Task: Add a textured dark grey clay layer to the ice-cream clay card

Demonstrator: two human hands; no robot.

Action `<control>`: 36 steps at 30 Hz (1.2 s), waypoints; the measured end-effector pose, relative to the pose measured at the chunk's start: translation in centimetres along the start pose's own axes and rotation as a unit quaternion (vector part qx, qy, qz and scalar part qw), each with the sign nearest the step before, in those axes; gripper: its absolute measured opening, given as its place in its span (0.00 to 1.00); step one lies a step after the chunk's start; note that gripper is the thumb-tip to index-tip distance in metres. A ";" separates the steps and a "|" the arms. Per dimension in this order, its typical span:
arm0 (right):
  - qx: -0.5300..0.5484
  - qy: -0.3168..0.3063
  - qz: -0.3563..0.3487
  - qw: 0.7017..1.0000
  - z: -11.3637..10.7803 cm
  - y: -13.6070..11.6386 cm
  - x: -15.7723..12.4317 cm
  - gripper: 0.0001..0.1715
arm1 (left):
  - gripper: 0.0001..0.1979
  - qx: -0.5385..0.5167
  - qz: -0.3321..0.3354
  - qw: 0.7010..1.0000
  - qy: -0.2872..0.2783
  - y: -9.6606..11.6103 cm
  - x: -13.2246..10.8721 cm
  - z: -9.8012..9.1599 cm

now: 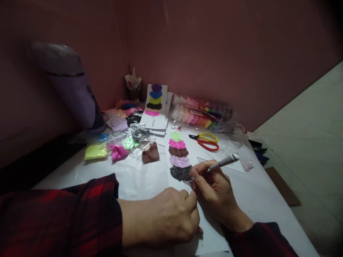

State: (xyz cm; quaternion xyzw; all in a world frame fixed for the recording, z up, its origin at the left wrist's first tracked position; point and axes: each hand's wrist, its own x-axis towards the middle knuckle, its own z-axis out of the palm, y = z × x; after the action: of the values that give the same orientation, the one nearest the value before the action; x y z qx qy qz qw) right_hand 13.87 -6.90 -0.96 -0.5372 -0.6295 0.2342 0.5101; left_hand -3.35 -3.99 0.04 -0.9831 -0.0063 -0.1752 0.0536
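Observation:
A white card [205, 233] lies lengthwise before me, bearing a stack of textured bands: green, pink, brown, lilac and, lowest, dark grey [181, 173]. My right hand [217, 192] is closed around a striped pen-like tool [225, 161], its fingertips at the right edge of the grey band. Just below that band my left hand [174, 212] rests with curled fingers, its fingertips near the right hand; what it pinches, if anything, is too small to make out. Behind the right hand lie scissors [207, 141] with yellow and red handles.
Bags of yellow [95, 151], pink [118, 152] and brown clay [150, 153] lie at the left. Behind are a finished-looking banded card [154, 119], a cup of tools [134, 93] and a pack of coloured clay [195, 116]. A tall purple object [76, 94] leans at the left.

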 end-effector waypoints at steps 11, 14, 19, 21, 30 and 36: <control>-0.040 0.046 -0.049 0.997 -0.3 -0.1 0.0 0.06 | 0.11 0.001 -0.006 1.000 -0.005 0.0 -0.3 0.8; -0.029 0.047 -0.056 0.997 -0.2 -0.3 0.0 0.07 | 0.10 0.000 -0.005 1.000 -0.009 0.0 -0.3 0.7; -0.011 0.017 -0.025 0.999 0.1 -0.6 -0.1 0.04 | 0.09 -0.004 -0.005 1.000 -0.005 0.1 -0.2 0.7; 0.000 0.015 -0.016 1.000 0.2 -0.6 0.0 0.04 | 0.09 -0.007 -0.004 1.000 -0.005 0.1 -0.1 0.7; 0.015 -0.003 0.004 1.000 0.3 -0.5 0.0 0.03 | 0.10 -0.009 -0.003 1.000 -0.002 0.1 0.0 0.4; -0.023 0.000 0.015 1.000 -0.1 -0.5 0.0 0.03 | 0.10 -0.007 -0.004 1.000 -0.004 0.2 0.0 0.4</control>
State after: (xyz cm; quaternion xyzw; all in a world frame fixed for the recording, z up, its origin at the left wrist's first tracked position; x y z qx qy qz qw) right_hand 13.75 -7.09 -0.56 -0.5581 -0.6268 0.2276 0.4938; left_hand -3.21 -4.10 -0.36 -0.9841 -0.0091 -0.1713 0.0464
